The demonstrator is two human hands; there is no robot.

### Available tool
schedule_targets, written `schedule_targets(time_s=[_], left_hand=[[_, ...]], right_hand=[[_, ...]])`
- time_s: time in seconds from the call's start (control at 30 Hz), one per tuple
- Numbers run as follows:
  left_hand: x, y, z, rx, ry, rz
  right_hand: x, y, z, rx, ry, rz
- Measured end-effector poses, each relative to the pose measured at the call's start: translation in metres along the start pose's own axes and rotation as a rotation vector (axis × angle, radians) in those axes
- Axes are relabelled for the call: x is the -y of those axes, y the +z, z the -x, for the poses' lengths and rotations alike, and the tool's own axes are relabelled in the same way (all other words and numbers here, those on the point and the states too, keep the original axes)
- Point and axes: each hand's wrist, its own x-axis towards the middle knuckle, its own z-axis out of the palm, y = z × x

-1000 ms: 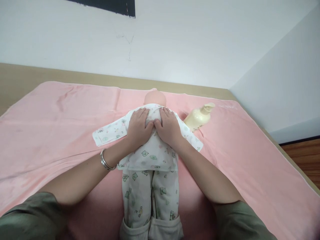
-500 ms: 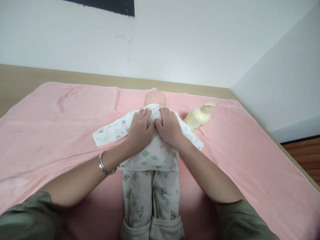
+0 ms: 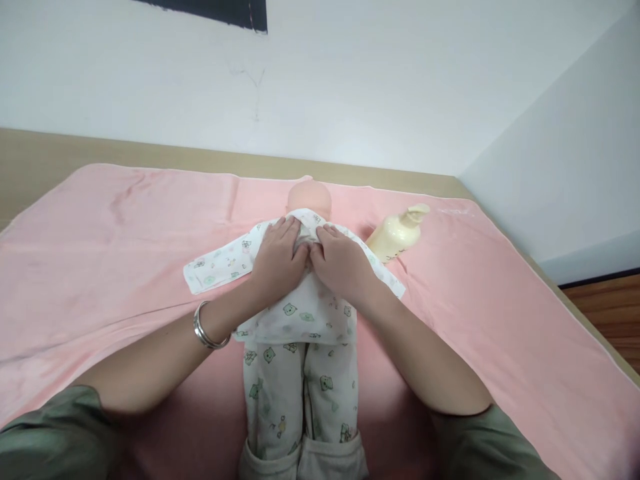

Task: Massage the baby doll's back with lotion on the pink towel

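Note:
A doll [image 3: 309,196] lies on a pink cloth [image 3: 150,227], its head toward the wall. It wears a white printed top [image 3: 305,313] and matching trousers [image 3: 280,393] with folded cuffs. My left hand [image 3: 281,257] rests flat on the left side of the top's chest, fingers extended toward the collar. On the right side of the chest lies my right hand [image 3: 340,261], palm down, its fingers slightly bent near the neckline. The two thumbs nearly meet at the middle. Neither hand grips anything. The doll's sleeves spread out to both sides.
A cream pump bottle [image 3: 397,235] lies tilted beside the doll's right-hand sleeve in view. Beyond the cloth runs the table's tan edge [image 3: 200,155], against a white wall [image 3: 350,87]. Wood-grained furniture [image 3: 610,310] shows at the far right.
My right hand has slid slightly down from the collar, and its fingers are more bent. My left hand has barely moved on the chest. The view has shifted slightly.

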Motion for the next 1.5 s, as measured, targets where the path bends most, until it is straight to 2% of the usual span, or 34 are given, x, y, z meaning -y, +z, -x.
schedule_targets(time_s=[0.17,0.3,0.4,0.5,0.67,0.77,0.87,0.97,1.13,1.27,1.5], left_hand=[[-0.01,0.001,0.016,-0.058,0.122,-0.094],[-0.013,-0.002,0.02,-0.018,0.124,-0.117],[-0.009,-0.004,0.012,0.032,0.072,-0.058],[0.002,-0.007,-0.003,0.054,0.027,-0.012],[0.012,-0.007,-0.017,0.049,-0.016,-0.064],[0.003,-0.004,-0.005,0.01,0.012,-0.118],[-0.009,0.0,0.014,-0.036,0.109,-0.15],[-0.013,0.001,0.022,-0.034,0.148,-0.143],[0.004,-0.004,-0.001,0.045,0.082,-0.061],[0.015,-0.005,-0.014,0.04,0.046,-0.075],[-0.009,0.002,0.019,-0.034,0.147,-0.159]], right_hand=[[-0.017,0.017,-0.019,-0.045,0.029,-0.026],[-0.017,0.021,-0.019,-0.089,0.011,-0.007],[-0.009,0.017,-0.011,-0.076,0.025,0.0],[0.002,0.013,0.002,-0.01,-0.01,-0.02],[0.005,0.009,0.007,0.05,-0.039,-0.074],[-0.007,0.008,-0.007,0.038,-0.017,-0.133],[-0.019,0.009,-0.022,-0.002,-0.004,-0.13],[-0.021,0.012,-0.023,-0.02,-0.01,-0.092],[0.001,0.009,0.004,-0.035,-0.065,0.025],[0.011,0.002,0.015,0.026,-0.085,0.101],[-0.019,0.006,-0.019,0.018,-0.083,-0.039]])
